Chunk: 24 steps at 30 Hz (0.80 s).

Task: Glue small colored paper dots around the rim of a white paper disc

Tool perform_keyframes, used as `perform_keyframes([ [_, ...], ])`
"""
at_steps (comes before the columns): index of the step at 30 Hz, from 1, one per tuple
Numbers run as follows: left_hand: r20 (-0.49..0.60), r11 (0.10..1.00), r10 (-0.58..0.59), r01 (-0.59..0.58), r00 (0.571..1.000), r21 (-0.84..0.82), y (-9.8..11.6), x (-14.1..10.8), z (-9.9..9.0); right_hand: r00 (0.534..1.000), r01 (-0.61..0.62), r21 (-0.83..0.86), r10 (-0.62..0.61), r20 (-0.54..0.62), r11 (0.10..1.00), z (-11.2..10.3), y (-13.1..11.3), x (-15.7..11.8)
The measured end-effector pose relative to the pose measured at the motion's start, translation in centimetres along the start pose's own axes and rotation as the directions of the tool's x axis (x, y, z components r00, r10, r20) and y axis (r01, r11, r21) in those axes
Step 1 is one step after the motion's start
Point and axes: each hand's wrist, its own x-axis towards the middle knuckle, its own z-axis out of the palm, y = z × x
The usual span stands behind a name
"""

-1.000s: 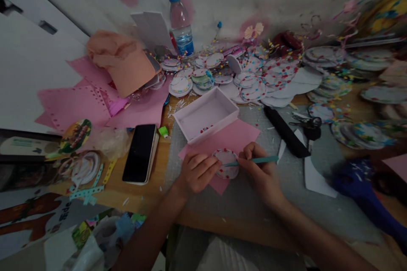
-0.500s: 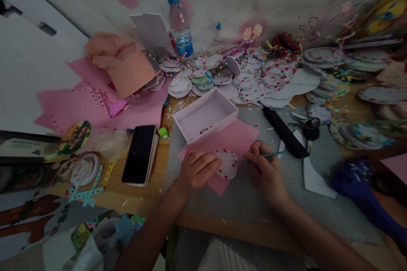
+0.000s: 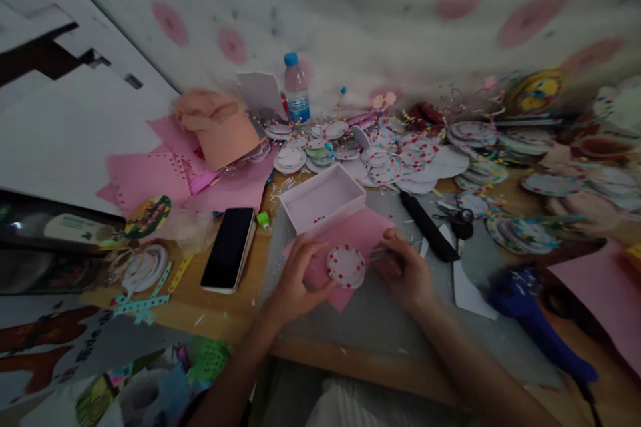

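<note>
A small white paper disc [image 3: 345,266] edged with red dots lies on a pink sheet [image 3: 358,230]. At its left edge is my left hand [image 3: 299,283], thumb and fingers spread apart; I cannot tell whether the thumb touches the disc. My right hand [image 3: 404,273], right of the disc, is closed around a thin teal stick-like tool [image 3: 376,251], blurred and partly hidden by the fingers. Behind the sheet stands an open white box [image 3: 323,199] with a few small red bits inside.
Many decorated paper discs [image 3: 385,163] are piled along the wall. Left are a phone [image 3: 228,248], a green cap [image 3: 263,219] and a water bottle [image 3: 297,93]. On the right lie a black pouch-like strip [image 3: 428,227], keys [image 3: 458,215] and a blue glue gun [image 3: 541,327].
My left hand has let go of the disc's top and opened at its left edge. The tool in my right hand has turned, pointing less to the right. The camera view has shifted.
</note>
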Motion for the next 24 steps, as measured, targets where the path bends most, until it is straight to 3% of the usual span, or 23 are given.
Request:
perform_keyframes([
  [2,-0.023,0.961,-0.223,0.215,0.975,-0.176,1.1,-0.9,0.0,1.0,-0.013,0.023,0.013,0.025,1.0,0.0,-0.1,0.1],
  [3,-0.011,0.898,-0.36,0.343,0.933,-0.275,1.6,-1.2,0.1,0.999,-0.02,0.033,0.019,0.035,0.999,-0.1,-0.1,0.2],
  [5,0.071,0.7,-0.584,0.546,0.809,-0.46,2.5,-1.6,0.3,0.998,-0.028,0.048,0.025,0.053,0.998,-0.1,-0.2,0.3],
  [6,0.131,0.599,-0.643,0.602,0.755,-0.528,2.9,-1.7,0.4,0.998,-0.028,0.054,0.025,0.062,0.998,-0.1,-0.2,0.3],
  [8,0.228,0.46,-0.678,0.646,0.699,-0.609,3.5,-1.5,0.6,0.997,-0.024,0.062,0.019,0.076,0.998,-0.1,-0.2,0.4],
  [11,0.279,0.395,-0.679,0.658,0.679,-0.641,3.8,-0.7,0.8,0.996,-0.016,0.07,0.01,0.09,0.997,-0.2,-0.1,0.5],
  [17,0.364,0.356,-0.661,0.701,0.656,-0.618,3.2,0.7,0.9,0.995,0.008,0.105,-0.018,0.094,0.994,-0.6,-0.2,1.0],
  [24,0.363,0.336,-0.673,0.704,0.645,-0.626,2.9,1.1,1.1,0.996,-0.037,0.142,0.025,0.087,0.989,-0.8,-0.2,1.3],
])
